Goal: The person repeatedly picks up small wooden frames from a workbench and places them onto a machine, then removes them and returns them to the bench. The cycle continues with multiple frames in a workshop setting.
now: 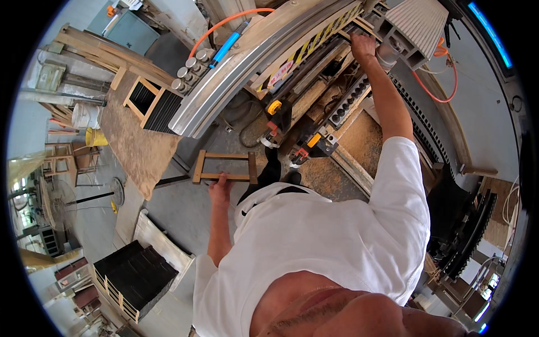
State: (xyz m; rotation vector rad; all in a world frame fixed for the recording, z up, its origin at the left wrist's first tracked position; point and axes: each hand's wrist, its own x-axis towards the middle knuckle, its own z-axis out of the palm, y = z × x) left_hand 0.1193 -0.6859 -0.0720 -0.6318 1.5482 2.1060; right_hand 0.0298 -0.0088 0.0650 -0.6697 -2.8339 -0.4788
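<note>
My left hand [220, 188] is closed on the near bar of a small rectangular wooden frame [252, 167]. The frame hangs over the grey floor, left of the machine, with its middle open. My right arm reaches far forward over a long machine bed. There my right hand [364, 47] is closed beside narrow pale wooden strips [368, 26]; its fingers are partly hidden, and what they grip cannot be made out. Two clamp-like fittings with yellow knobs, one at the left [274, 107] and one at the right [314, 140], sit at the near end of the bed.
A curved metal machine beam [224, 84] with a striped warning strip spans above the bed. Sawdust [359, 140] covers the machine's lower tray. At left stand a board-topped table [132, 123] with stacked dark slats [160, 112], a fan [117, 192] and a dark stack [135, 275].
</note>
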